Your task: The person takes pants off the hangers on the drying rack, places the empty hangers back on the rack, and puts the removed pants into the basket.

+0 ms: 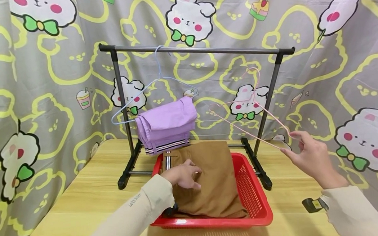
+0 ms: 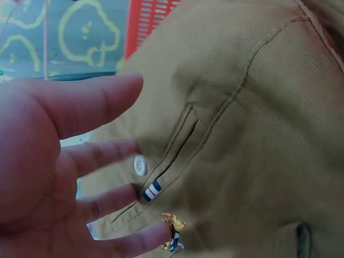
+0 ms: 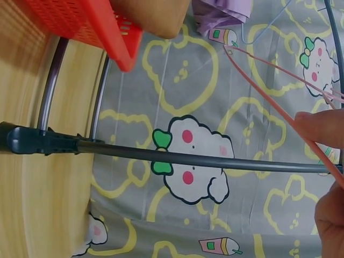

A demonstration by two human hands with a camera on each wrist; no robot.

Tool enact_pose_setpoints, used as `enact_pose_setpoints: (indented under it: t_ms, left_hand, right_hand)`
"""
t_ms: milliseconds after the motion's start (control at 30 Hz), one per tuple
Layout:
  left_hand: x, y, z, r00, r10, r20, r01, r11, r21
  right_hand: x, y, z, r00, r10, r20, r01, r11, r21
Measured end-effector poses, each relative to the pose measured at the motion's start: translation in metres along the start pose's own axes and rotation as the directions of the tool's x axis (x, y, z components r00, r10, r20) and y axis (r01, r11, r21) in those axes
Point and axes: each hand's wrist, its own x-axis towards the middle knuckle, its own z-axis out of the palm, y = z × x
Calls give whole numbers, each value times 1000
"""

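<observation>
Between its thumb and fingers my right hand [image 1: 313, 157] holds one end of a pink clothes hanger [image 1: 271, 114], raised to the right of the basket. In the right wrist view the thumb lies against the hanger's pink wire [image 3: 274, 105]. My left hand [image 1: 186, 174] is over folded brown trousers [image 1: 212, 178], fingers spread and thumb apart. The left wrist view shows its fingertips at the cloth, near a white button [image 2: 140, 165] and a small striped tab [image 2: 152, 190]; whether they press on it I cannot tell. The trousers lie in a red basket [image 1: 251, 186].
Behind the basket stands a dark metal clothes rack [image 1: 204, 50]. A blue hanger [image 1: 159, 67] hooks over its bar and bears folded purple trousers [image 1: 166, 121]. All of this stands on a wooden table [image 1: 106, 206], with a patterned curtain [image 1: 59, 68] around it.
</observation>
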Motion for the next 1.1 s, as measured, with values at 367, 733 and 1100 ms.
enact_pose_setpoints:
  t_ms: [367, 733, 1100]
  left_hand:
    - [9, 11, 12, 987, -124, 99, 112, 987, 119]
    - [19, 16, 19, 963, -237, 130, 197, 944, 265]
    - [22, 12, 24, 955, -231, 187, 156, 925, 346]
  right_hand:
    - [6, -3, 0, 999, -30, -41, 31, 999, 33]
    - [12, -10, -3, 999, 26, -31, -25, 999, 29]
    - [17, -15, -7, 998, 51, -38, -49, 998, 44]
